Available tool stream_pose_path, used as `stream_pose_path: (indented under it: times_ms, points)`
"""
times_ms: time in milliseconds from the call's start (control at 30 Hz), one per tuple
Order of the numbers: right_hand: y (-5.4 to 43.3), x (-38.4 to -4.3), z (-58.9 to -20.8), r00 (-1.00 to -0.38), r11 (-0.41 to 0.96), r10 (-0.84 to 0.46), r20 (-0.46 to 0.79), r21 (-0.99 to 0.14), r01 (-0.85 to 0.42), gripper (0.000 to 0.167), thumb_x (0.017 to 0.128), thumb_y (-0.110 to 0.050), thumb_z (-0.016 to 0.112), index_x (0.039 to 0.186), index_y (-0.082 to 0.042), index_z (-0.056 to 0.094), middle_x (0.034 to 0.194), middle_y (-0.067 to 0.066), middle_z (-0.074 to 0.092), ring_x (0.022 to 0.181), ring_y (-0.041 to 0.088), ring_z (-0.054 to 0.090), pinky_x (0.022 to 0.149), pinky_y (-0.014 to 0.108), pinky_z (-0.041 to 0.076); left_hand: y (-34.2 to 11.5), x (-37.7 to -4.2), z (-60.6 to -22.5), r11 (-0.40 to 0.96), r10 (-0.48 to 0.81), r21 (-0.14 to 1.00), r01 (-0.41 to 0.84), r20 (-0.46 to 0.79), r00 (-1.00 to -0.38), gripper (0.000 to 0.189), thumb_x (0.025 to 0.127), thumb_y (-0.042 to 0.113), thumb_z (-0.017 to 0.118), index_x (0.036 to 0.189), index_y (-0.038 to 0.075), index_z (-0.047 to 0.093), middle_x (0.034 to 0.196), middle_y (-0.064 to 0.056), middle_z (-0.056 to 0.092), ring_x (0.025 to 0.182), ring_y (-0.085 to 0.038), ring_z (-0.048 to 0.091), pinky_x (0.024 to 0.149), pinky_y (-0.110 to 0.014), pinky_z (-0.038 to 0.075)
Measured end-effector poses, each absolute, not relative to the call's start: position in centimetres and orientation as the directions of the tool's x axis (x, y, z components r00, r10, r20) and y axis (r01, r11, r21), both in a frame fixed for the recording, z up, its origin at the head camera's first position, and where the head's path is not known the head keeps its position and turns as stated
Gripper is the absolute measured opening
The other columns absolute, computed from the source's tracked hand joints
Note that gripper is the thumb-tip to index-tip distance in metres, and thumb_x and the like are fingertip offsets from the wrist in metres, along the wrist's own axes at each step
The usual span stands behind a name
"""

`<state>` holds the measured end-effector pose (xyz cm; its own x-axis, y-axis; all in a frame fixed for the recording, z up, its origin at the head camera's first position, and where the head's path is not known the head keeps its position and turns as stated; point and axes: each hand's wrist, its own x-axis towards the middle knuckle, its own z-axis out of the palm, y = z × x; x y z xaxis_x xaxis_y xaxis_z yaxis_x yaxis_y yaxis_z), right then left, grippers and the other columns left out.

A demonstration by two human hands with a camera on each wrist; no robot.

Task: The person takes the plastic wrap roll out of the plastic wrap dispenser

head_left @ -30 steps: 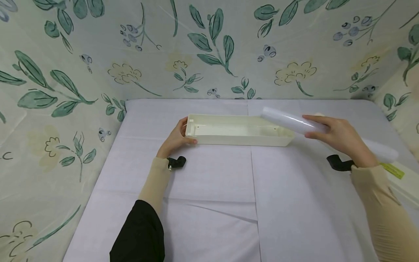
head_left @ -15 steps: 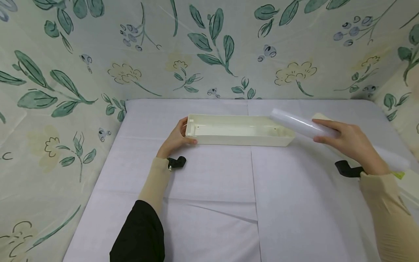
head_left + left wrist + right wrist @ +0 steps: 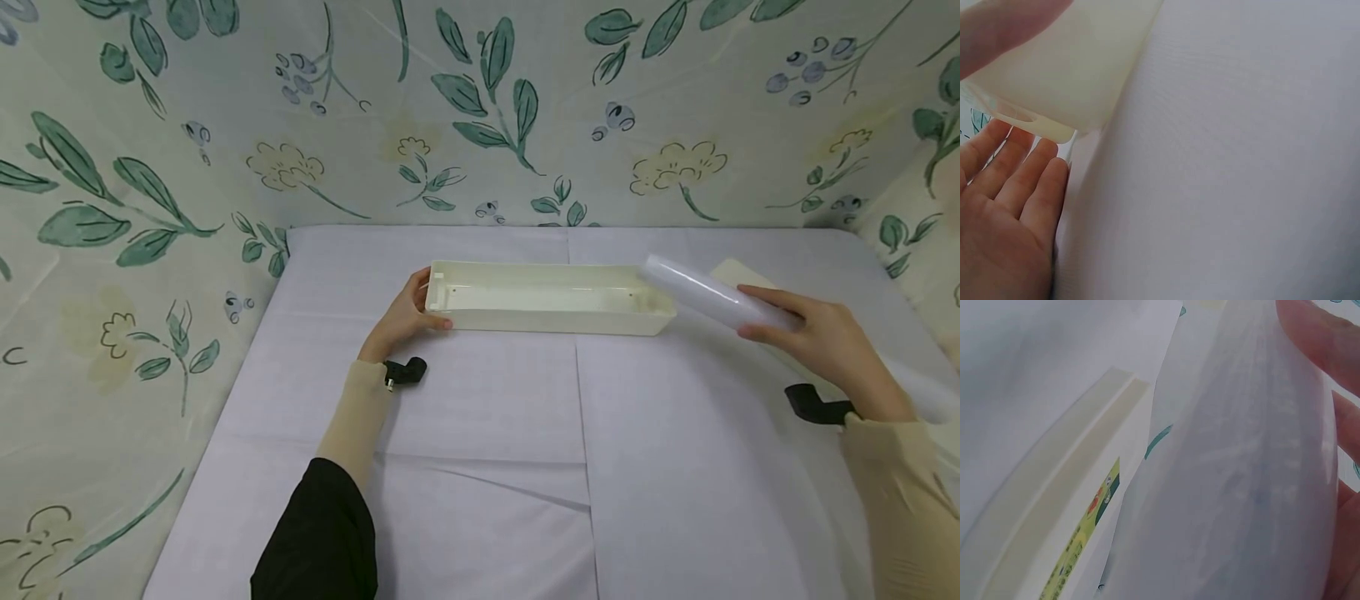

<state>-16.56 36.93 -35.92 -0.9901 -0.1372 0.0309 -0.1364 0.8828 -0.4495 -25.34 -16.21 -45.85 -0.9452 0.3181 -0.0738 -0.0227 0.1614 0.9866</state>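
A long, open-topped cream plastic box (image 3: 551,321) sits toward the back of the white table. My left hand (image 3: 405,321) holds its left end, thumb against the near wall and fingers round the end. In the left wrist view, fingertips (image 3: 1054,169) lie right at the box's edge (image 3: 1079,81). Right of the box, my right hand (image 3: 832,342) grips a roll of cling film (image 3: 705,287) from above. The roll is held aslant, its far end overlapping the box's right end in the head view. Thumb and fingers curl round the shiny roll (image 3: 1241,475) in the right wrist view.
A long cream lid (image 3: 738,271) lies on the table at the right, partly hidden behind the roll and right hand. The right wrist view shows its yellow-green label (image 3: 1085,531). A floral-printed curtain (image 3: 487,125) stands behind the white-covered table (image 3: 480,500).
My right hand has drawn the roll of cling film to the right and slightly nearer, uncovering more of the lid's far end. The left hand and box have not moved.
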Motion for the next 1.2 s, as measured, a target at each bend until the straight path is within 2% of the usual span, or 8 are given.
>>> stream_pose_path:
  times_ms: [367, 967, 1200]
  points:
    - [38.4, -15.2, -36.6, -0.996, 0.888, -0.073, 0.051, -0.451, -0.088, 0.067, 0.085, -0.034, 0.073, 0.142, -0.009, 0.047, 0.136, 0.035, 0.041, 0.113, 0.055, 0.041, 0.083, 0.064, 0.032, -16.3, -25.5, -46.1, 0.156, 0.325, 0.988, -0.012, -0.063, -0.944, 0.101, 0.071, -0.008, 0.078, 0.150, 0.010, 0.018, 0.151, -0.010, 0.026, 0.131, -0.030, 0.036, 0.106, -0.045, 0.033]
    - [39.6, -14.1, -37.0, -0.999, 0.907, -0.015, 0.033, -0.420, -0.027, 0.070, 0.087, -0.033, 0.072, 0.141, 0.000, 0.043, 0.129, 0.042, 0.041, 0.100, 0.054, 0.045, 0.072, 0.066, 0.038, -16.3, -25.6, -46.1, 0.174, 0.328, 0.985, 0.004, -0.055, -0.943, 0.103, 0.070, -0.007, 0.080, 0.150, 0.009, 0.017, 0.151, -0.010, 0.027, 0.130, -0.029, 0.037, 0.104, -0.045, 0.035]
    - [39.8, -13.9, -37.5, -1.000, 0.903, 0.000, 0.031, -0.430, -0.013, 0.069, 0.087, -0.034, 0.071, 0.141, -0.001, 0.043, 0.129, 0.042, 0.041, 0.102, 0.053, 0.044, 0.074, 0.065, 0.037, -16.2, -25.0, -44.9, 0.152, 0.339, 0.988, -0.029, -0.079, -0.938, 0.102, 0.071, -0.008, 0.078, 0.150, 0.008, 0.015, 0.152, -0.012, 0.025, 0.132, -0.030, 0.036, 0.105, -0.043, 0.034]
